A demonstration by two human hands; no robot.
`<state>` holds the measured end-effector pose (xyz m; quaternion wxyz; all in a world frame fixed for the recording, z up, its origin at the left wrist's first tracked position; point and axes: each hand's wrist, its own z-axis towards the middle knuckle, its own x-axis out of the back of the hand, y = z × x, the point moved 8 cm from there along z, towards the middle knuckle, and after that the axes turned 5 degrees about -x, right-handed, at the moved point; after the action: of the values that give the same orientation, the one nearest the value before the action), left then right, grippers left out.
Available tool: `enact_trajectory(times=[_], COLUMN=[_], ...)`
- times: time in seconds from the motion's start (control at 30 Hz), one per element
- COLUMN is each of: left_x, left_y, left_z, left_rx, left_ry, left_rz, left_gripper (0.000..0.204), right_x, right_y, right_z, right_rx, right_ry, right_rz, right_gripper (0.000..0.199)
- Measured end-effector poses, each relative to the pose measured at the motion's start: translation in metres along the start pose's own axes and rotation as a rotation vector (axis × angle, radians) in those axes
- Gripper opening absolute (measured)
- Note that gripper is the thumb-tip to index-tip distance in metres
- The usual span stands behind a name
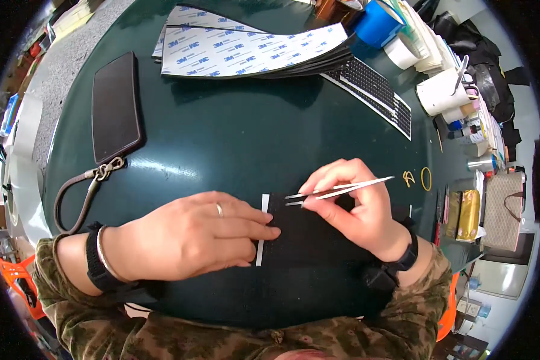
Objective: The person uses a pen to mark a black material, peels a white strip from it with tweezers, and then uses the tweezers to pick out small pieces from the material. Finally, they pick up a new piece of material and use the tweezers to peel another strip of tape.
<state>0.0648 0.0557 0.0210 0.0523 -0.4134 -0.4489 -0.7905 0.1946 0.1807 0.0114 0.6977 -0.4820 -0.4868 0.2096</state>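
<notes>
A flat black sheet (pixel 309 243) lies on the dark green table in front of me, a narrow white strip (pixel 265 204) showing along its left edge. My left hand (pixel 189 237) rests flat with its fingers stretched out, the fingertips touching that left edge. Over the sheet's upper part, my right hand (pixel 363 207) pinches a pair of metal tweezers (pixel 375 182). The two tips point left and stand slightly apart, close above the black surface. Nothing visible sits between them. My right hand and wrist cover part of the sheet's right side.
A phone (pixel 115 108) with a cord strap (pixel 77 183) lies at the left. White-backed sheets (pixel 222 51) are stacked at the far side, beside black perforated sheets (pixel 372 87). Blue tape (pixel 378 23), a white cup (pixel 441 93) and rubber bands (pixel 426 179) sit toward the right.
</notes>
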Motion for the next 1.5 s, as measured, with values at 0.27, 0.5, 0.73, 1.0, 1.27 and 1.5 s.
enact_trajectory(times=[0.27,0.5,0.73,1.0,1.27,1.5], left_x=[0.0,-0.002,-0.002,0.0,-0.001,-0.001], left_y=[0.0,0.0,0.0,0.0,-0.002,-0.002], left_z=[0.001,0.001,0.001,0.001,0.0,0.0], left_rx=[-0.018,0.0,0.0,-0.005,0.001,-0.005], left_ry=[-0.03,-0.038,-0.007,0.016,0.033,0.025], left_rz=[0.02,0.051,0.06,0.061,0.04,0.048], left_gripper=[0.014,0.011,0.013,0.013,0.012,0.012], right_x=[-0.003,-0.006,-0.006,-0.007,-0.008,-0.008], right_y=[-0.005,-0.003,0.012,0.002,0.006,0.018], right_z=[0.004,0.004,0.004,0.006,0.007,0.007], right_rx=[0.07,0.04,-0.131,-0.015,-0.062,-0.219], right_ry=[0.01,-0.036,-0.064,-0.067,-0.092,-0.133], right_rz=[0.083,0.064,0.303,0.112,0.129,0.349], right_gripper=[0.028,0.024,0.023,0.023,0.022,0.021])
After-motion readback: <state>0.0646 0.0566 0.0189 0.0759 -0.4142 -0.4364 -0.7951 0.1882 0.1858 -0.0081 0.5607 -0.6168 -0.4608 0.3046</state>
